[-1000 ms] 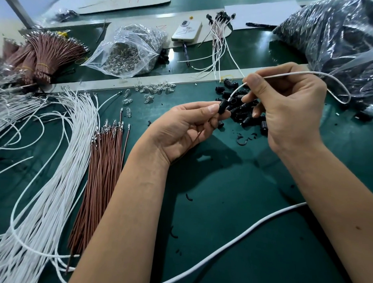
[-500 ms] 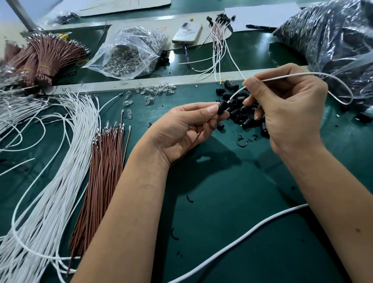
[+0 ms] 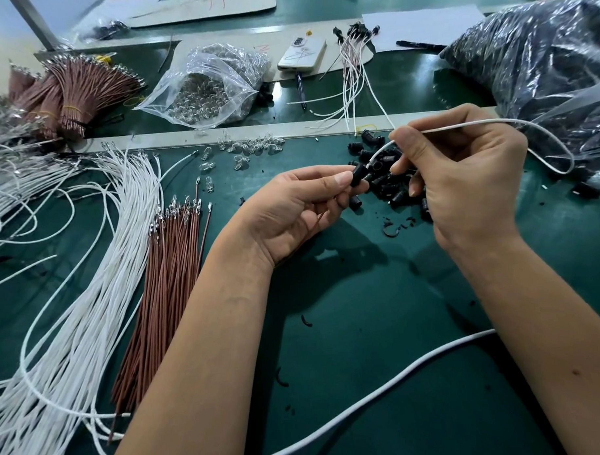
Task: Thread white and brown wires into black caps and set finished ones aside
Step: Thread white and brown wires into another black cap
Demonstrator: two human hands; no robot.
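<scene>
Left hand (image 3: 292, 206): thumb and curled fingers pinching a black cap (image 3: 357, 173), a thin brown wire (image 3: 317, 218) trailing below the palm. Right hand (image 3: 463, 171): fingertips pinched round a white wire (image 3: 379, 154), its end at the mouth of the cap, the rest looping back over the knuckles and down to the mat. Just behind both hands, a loose heap of black caps (image 3: 385, 182) on the green mat (image 3: 356, 331).

Containers next: clear zip bag (image 3: 208, 91), filled with small glass bulbs, lying beyond the pale strip; a few loose bulbs (image 3: 247, 147) scattered just in front of it. Far right, a large plastic sack (image 3: 535, 65) stuffed with dark parts. Finished leads (image 3: 355, 76), capped at the far end, fanned near a white phone (image 3: 303, 54).

On the mat, left: straight bundle of brown wires (image 3: 167, 273), beside a sprawling sheaf of white wires (image 3: 86, 271). Tied brown bunches (image 3: 75, 93) at far left. Thick white cable (image 3: 371, 400) crossing the near edge. Cardboard and paper sheets at the back of the bench.
</scene>
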